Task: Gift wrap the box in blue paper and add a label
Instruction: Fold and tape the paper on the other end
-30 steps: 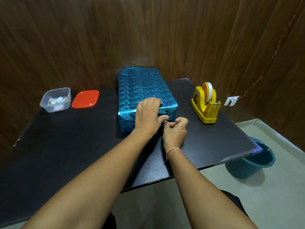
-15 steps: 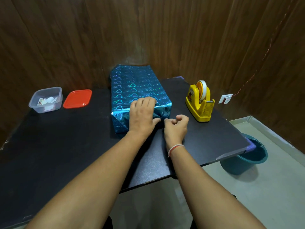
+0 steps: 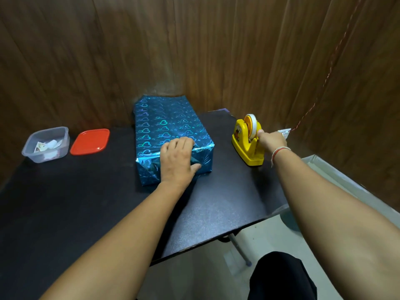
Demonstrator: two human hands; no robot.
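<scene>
1. Far left on the black table (image 3: 65, 202): clear plastic tub (image 3: 46, 144) w/ paper bits inside, can't read what they are.
2. Just right of it, apart from it: red lid (image 3: 90, 141) lying flat.
3. Centre: box (image 3: 171, 135) wrapped in shiny blue heart-print paper, lying flat on the table, long side running away from me, far end near the wood wall (image 3: 194, 50).
4. My left hand (image 3: 178, 160) lies palm-down over the box's near end, fingers over the top edge, thumb down on the front face, pressing the folded paper flat. Not curled round anything.
5. Right of the box, apart from it: yellow tape dispenser (image 3: 247, 146) w/ a roll of tape (image 3: 252, 124) on it.
6. My right hand (image 3: 270, 140) is at the dispenser's right side, thumb tip up by the roll. Fingers are on the far side, so can't tell if I've pinched tape or not. Red-white thread on that wrist.
</scene>
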